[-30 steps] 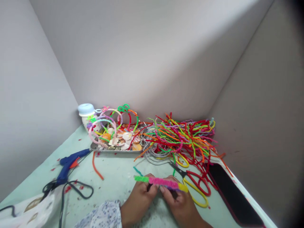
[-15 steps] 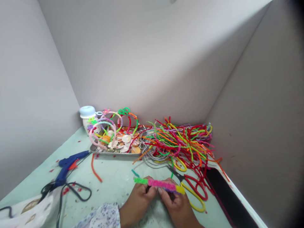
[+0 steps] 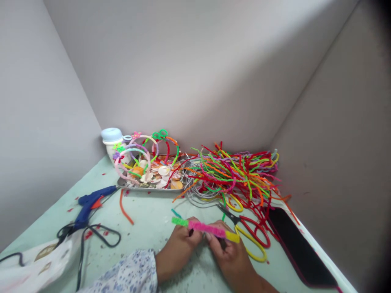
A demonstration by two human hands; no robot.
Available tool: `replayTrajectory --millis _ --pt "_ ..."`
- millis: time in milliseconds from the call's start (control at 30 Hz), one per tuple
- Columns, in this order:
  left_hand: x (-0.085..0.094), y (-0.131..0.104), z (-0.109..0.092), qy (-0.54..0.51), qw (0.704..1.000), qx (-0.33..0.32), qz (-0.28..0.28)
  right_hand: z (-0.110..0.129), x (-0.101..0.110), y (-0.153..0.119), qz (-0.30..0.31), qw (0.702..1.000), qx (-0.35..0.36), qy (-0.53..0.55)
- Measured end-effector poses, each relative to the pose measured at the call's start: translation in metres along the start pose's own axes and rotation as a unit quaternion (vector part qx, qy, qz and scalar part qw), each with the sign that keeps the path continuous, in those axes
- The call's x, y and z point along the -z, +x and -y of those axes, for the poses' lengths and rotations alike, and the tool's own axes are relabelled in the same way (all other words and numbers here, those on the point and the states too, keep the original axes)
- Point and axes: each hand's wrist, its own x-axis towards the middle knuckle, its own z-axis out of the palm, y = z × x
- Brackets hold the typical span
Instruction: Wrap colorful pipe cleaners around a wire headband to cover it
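Two bare hands share one grip: the left hand (image 3: pixel 180 246) and the right hand (image 3: pixel 229 256) are closed, fingers and thumbs pinching a fuzzy green, pink and yellow pipe-cleaner strip (image 3: pixel 207 228) that spans both and slopes down towards the right. The strip hides several fingers, and whatever is dark beneath it is hard to make out. Just right of the grip, black-bladed scissors with red and yellow handles (image 3: pixel 236 221) lie near the right hand; beyond them a yellow loop (image 3: pixel 235 204) is partly buried under a tangled heap of multicoloured pipe cleaners (image 3: pixel 238 171). Well left of the grip, a blue glue gun with an orange trigger (image 3: pixel 87 203) trails black cord (image 3: pixel 82 256) out of frame. Nearer, a white sheet-like wrapper (image 3: pixel 58 262) is cut off, its brown print too blurred to read.
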Motion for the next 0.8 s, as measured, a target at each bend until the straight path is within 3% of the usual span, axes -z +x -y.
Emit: replayTrajectory --millis 433,633,800 --pt "0.004 -0.001 0.000 0.026 0.999 -0.013 0.028 -0.007 -0.003 0.000 -0.047 0.996 0.052 -0.063" --pt "0.002 0.001 -0.005 -0.011 1.000 0.021 0.016 -0.004 -0.003 0.001 -0.066 0.992 0.063 -0.093" --pt "0.000 0.002 -0.013 -0.082 0.992 0.093 -0.021 0.000 -0.002 0.002 -0.085 0.987 0.051 -0.126"
